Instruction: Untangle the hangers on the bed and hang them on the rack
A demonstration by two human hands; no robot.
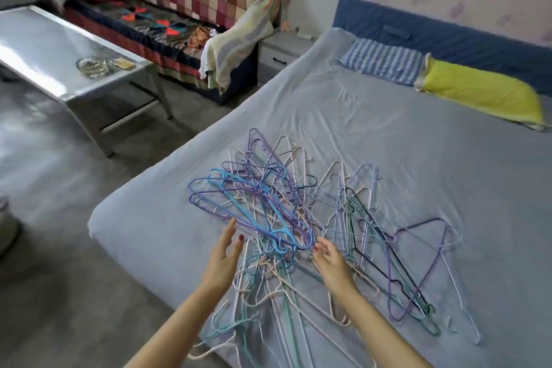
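left hand [222,257]: fingers straight, apart, empty, above hangers [286,218] | right hand [331,260]: fingers loosely spread, empty, over pile | hangers: tangled near bed [388,128] front edge | writing: none legible

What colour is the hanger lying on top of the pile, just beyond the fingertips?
Bright light blue hanger, seen in the head view, resting over purple ones.

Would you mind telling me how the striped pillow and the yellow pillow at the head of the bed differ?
The striped pillow has blue and white stripes; the yellow pillow is plain bright yellow. The striped pillow lies nearer the bedside cabinet, the yellow pillow further right, toward the frame's edge. The yellow pillow looks longer and fuller in this view. Both lie on the grey sheet against the blue headboard, well beyond the tangled hangers.
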